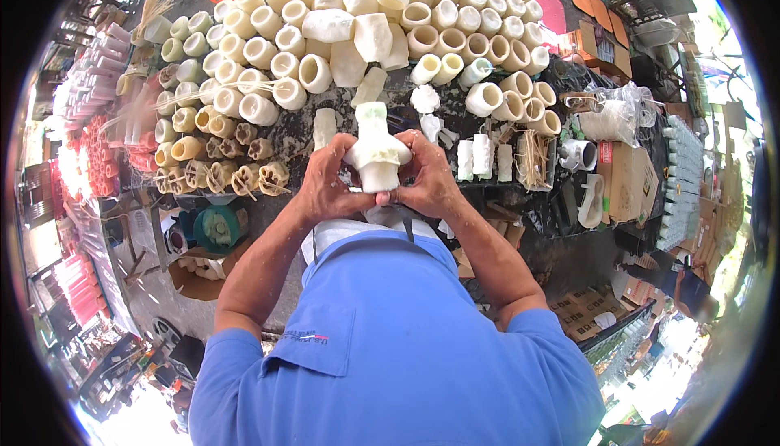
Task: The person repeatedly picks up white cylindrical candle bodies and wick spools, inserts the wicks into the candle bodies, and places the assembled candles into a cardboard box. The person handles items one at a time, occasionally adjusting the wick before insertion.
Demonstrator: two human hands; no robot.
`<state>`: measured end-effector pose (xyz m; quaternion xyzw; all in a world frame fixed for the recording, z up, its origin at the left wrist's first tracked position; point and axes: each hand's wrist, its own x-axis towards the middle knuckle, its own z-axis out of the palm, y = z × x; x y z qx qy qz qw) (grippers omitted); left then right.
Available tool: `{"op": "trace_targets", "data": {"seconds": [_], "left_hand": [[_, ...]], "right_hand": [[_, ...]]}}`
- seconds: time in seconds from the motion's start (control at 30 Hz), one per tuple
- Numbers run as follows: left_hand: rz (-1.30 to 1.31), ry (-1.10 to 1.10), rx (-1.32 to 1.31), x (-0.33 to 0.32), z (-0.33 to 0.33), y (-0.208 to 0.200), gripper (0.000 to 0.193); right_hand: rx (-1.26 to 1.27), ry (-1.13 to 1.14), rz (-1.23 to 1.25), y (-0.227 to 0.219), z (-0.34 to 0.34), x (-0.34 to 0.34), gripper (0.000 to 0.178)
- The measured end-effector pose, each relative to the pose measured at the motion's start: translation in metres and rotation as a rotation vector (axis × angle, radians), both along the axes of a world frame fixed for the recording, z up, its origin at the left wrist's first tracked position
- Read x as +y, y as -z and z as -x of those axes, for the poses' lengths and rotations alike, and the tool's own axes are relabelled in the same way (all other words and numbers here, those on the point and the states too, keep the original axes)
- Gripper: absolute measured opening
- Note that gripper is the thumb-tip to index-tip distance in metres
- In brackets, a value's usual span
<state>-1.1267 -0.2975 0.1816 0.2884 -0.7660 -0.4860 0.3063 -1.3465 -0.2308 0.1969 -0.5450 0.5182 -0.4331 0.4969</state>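
Note:
Between my two hands, in front of my body, is a white waxy piece (pixel 377 150) with a narrow upper end, a wide middle and a narrower lower end. My left hand (pixel 327 179) curls round its left side and my right hand (pixel 428 175) round its right side. Both sets of fingertips come close together under its lower end. White crumbs speckle the skin of both hands. Just beyond, a whitish block (pixel 325 127) stands near my left fingers, and a crumbly white lump (pixel 425 99) lies past my right hand.
Many hollow cream wax cylinders (pixel 314 74) crowd the dark worktable, with large pale chunks (pixel 372 37) among them. Small white twisted pillars (pixel 482 156) stand to the right, near cardboard boxes (pixel 626 180). Pink cylinders (pixel 95 156) fill the far left. A green round container (pixel 218 228) sits lower left.

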Motion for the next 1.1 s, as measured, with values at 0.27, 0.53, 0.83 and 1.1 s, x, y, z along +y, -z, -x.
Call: {"op": "trace_targets", "data": {"seconds": [0.27, 0.53, 0.83, 1.1], "left_hand": [[0.031, -0.131, -0.127, -0.029, 0.021, -0.017, 0.058], [-0.013, -0.035, -0.1, -0.046, 0.029, -0.01, 0.052], [0.08, -0.113, -0.306, -0.002, 0.014, 0.008, 0.088], [-0.071, -0.016, -0.345, -0.003, 0.004, 0.012, 0.061]], "right_hand": [[0.198, 0.148, 0.114, -0.016, 0.01, -0.024, 0.037], [-0.281, 0.191, 0.114, 0.013, 0.011, -0.04, 0.082], [0.029, -0.006, -0.055, 0.024, 0.009, -0.014, 0.089], [0.318, -0.006, 0.015, 0.027, 0.004, -0.013, 0.073]]}}
